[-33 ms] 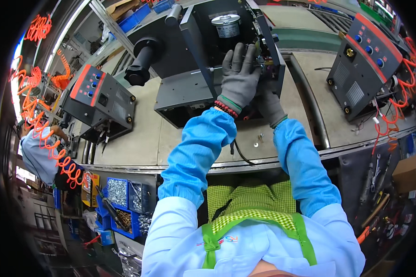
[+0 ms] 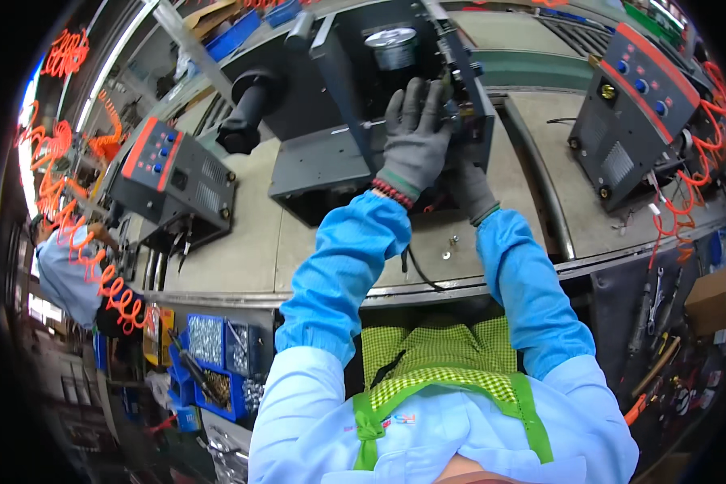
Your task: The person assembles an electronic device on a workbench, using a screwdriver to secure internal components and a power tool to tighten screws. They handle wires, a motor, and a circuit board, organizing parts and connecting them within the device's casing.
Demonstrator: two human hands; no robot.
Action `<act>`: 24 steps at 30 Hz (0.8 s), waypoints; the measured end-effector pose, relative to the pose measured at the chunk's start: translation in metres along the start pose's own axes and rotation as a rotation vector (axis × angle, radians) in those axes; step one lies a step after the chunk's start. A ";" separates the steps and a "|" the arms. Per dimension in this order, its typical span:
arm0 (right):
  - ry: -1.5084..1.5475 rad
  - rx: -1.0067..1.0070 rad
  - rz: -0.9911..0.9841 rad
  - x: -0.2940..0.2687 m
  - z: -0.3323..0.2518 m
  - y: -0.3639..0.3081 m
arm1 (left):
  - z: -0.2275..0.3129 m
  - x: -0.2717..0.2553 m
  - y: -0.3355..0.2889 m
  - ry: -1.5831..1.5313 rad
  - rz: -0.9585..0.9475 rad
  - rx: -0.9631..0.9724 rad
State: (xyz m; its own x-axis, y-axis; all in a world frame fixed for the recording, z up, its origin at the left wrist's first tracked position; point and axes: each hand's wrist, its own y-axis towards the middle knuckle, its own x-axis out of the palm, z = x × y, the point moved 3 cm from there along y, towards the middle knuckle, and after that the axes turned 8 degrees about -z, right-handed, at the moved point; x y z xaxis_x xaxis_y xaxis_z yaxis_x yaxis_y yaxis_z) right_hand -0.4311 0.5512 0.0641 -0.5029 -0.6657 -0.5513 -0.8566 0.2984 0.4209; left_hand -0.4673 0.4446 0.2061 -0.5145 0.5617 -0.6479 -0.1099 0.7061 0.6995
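A dark grey machine housing (image 2: 319, 165) stands open on the bench in front of me, with a silver-topped cylinder (image 2: 394, 50) inside and a black knobbed spindle (image 2: 247, 113) on its left. My left hand (image 2: 415, 145), in a grey glove, lies at the opening with fingers stretched and a little apart, near the parts at the right panel (image 2: 480, 121). Lower and to the right, my right hand (image 2: 474, 192), also gloved, reaches into the shadow behind that panel. Its fingers are hidden, so what it touches cannot be made out.
Similar grey machines with red-edged panels stand left (image 2: 173, 181) and right (image 2: 633, 121). Small metal pieces (image 2: 450, 246) and a black cable (image 2: 419, 270) lie on the bench (image 2: 331, 262). Blue bins (image 2: 206, 339) hold fasteners. Orange coiled hoses (image 2: 81, 242) hang left, near another person (image 2: 68, 270).
The fingers of my left hand have spread slightly. My right hand stays at about the same place inside the housing.
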 end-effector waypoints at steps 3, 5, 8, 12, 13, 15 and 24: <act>0.489 0.096 -0.039 -0.003 -0.004 0.000 | -0.005 0.003 -0.004 -0.019 -0.119 0.061; 0.948 0.252 -0.086 0.008 -0.017 -0.005 | -0.008 0.006 -0.011 0.006 -0.119 0.010; 0.797 0.463 -0.261 0.019 -0.012 -0.004 | -0.018 0.017 -0.010 -0.142 -0.080 -0.148; 0.443 0.099 -0.106 0.032 0.023 0.015 | -0.010 0.029 0.001 0.037 0.053 0.088; 0.455 0.002 -0.001 0.041 0.048 0.031 | -0.005 0.028 0.015 0.046 0.089 0.085; 0.212 -0.244 0.179 0.036 0.044 0.036 | 0.000 0.022 0.019 0.040 0.122 0.129; 0.897 0.157 -0.148 0.023 0.005 0.000 | -0.014 0.022 -0.006 0.029 -0.029 0.204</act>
State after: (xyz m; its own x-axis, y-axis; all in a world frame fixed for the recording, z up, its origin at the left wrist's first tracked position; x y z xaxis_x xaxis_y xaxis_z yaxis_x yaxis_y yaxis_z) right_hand -0.4434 0.5391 0.0481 -0.1653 -0.9655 0.2011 -0.9437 0.2141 0.2521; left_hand -0.4894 0.4467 0.1917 -0.5386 0.5294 -0.6555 0.0480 0.7960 0.6034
